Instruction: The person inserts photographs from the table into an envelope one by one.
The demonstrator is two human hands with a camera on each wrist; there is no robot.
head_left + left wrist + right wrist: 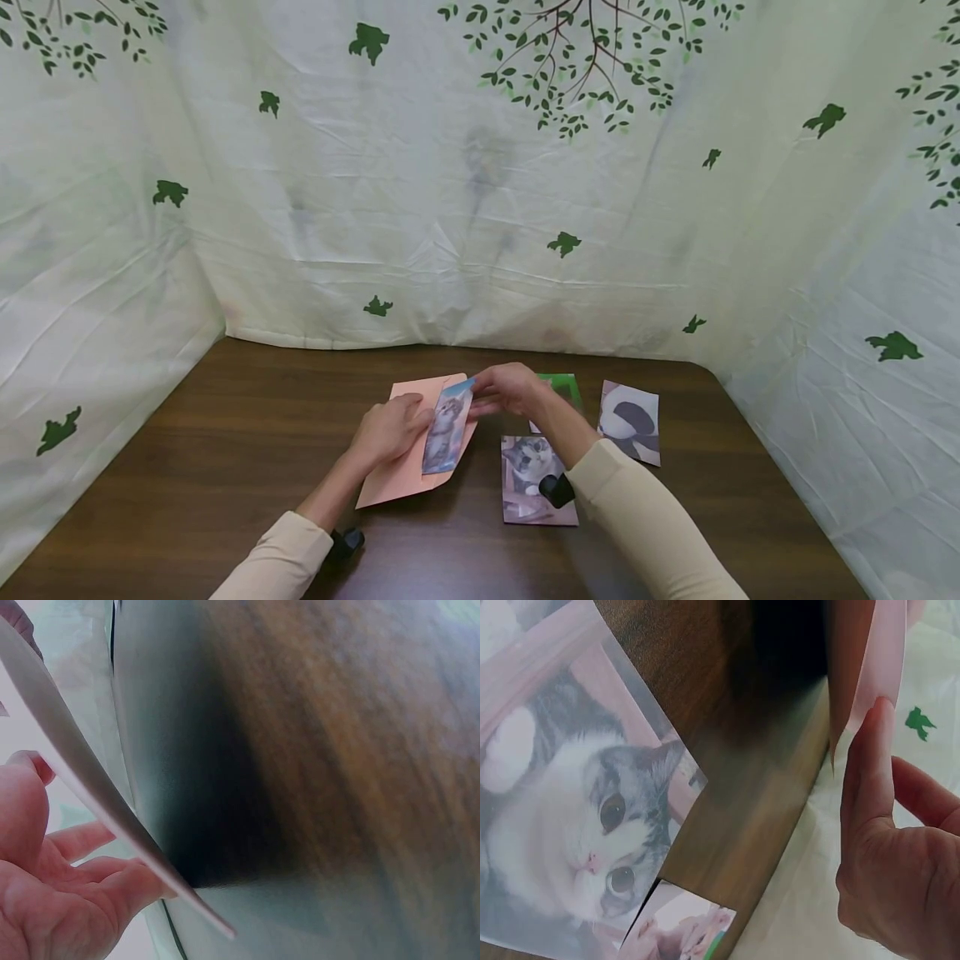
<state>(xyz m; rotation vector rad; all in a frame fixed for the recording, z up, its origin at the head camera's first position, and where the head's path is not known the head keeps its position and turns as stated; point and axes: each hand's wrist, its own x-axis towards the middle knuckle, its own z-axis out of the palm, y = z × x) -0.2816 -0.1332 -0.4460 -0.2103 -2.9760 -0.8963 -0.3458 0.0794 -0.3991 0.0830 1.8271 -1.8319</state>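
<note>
A pink envelope point(390, 479) is held tilted above the table by my left hand point(392, 431), its thumb on the front and fingers behind, as the left wrist view shows the hand point(67, 900) around the envelope's edge point(97, 791). A photo of a cat point(447, 425) with a blue border lies against the envelope's right part; whether it is partly inside, I cannot tell. My right hand point(513, 390) pinches at the photo's top right corner. The right wrist view has that hand point(900, 862) with a fingertip against the pink paper point(877, 675).
Right of the envelope, a cat photo point(525, 500) lies on the brown table point(247, 433). Behind it is a green-edged photo point(566, 385), partly covered by my right arm, and further right a grey and white photo point(637, 417). White cloth with leaves point(450, 208) hangs around the table.
</note>
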